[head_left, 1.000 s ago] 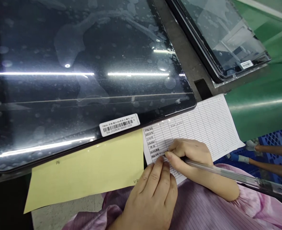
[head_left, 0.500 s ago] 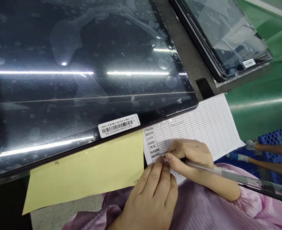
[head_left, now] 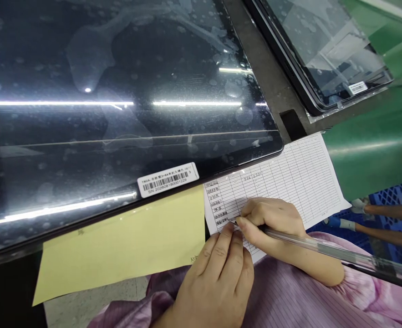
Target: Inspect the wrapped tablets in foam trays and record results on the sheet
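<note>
A clear-barrelled pen point(head_left: 310, 246) is pinched in my right hand point(head_left: 272, 223), its tip against a printed grid form point(head_left: 306, 180). Handwritten characters fill the form's left column, and the tip rests by the lowest visible line of them. My left hand point(head_left: 217, 278) lies flat with fingers stretched out over the form's lower left edge, fingertips close to the pen tip. To its left is a yellow sheet point(head_left: 125, 246), partly under a large black glass panel point(head_left: 135, 77). The panel also covers the form's upper left part and carries a white barcode label point(head_left: 168, 180).
Another black-framed screen point(head_left: 337, 50) in clear film lies at the upper right, on a grey surface point(head_left: 269, 77) beside a green mat point(head_left: 374, 146). A person's legs point(head_left: 385, 218) show at the right edge, near blue slatted plastic point(head_left: 399, 196).
Both hands, the pen and the form stay almost where they were. Only a very slight shift of the view shows.
</note>
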Demonstrator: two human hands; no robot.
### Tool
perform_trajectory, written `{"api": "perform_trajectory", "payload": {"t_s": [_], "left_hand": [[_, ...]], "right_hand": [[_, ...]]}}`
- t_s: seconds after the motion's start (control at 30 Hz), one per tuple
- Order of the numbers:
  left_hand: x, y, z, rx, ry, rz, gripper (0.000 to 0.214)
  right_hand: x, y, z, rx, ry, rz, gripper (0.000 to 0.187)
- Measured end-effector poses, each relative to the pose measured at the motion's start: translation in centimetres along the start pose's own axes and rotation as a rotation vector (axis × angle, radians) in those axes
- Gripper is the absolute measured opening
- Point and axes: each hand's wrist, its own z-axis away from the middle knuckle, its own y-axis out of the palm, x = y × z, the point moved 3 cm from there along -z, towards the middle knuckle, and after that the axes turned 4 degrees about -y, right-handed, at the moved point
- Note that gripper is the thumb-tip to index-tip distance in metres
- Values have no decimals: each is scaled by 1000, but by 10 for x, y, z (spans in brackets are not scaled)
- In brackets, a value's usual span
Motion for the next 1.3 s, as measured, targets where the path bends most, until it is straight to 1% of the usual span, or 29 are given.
{"api": "perform_trajectory", "payload": {"t_s": [0.37,0.6,0.73,0.9,1.3], "left_hand": [[-2,2,-1,3,3,-3,37],[-1,1,0,4,2,-1,38],[-1,0,-1,1,-2,-1,37],[-1,0,-1,-1,-2,-6,38],[-1,1,-1,-3,-5,4,37]], "right_hand": [[0,0,1,-39,2,41,29],[0,0,0,-10,3,16,29],[0,0,0,-13,-6,13,29],[-1,0,1,-30,18,32,29],[-2,0,0,-4,-14,3,29]]}}
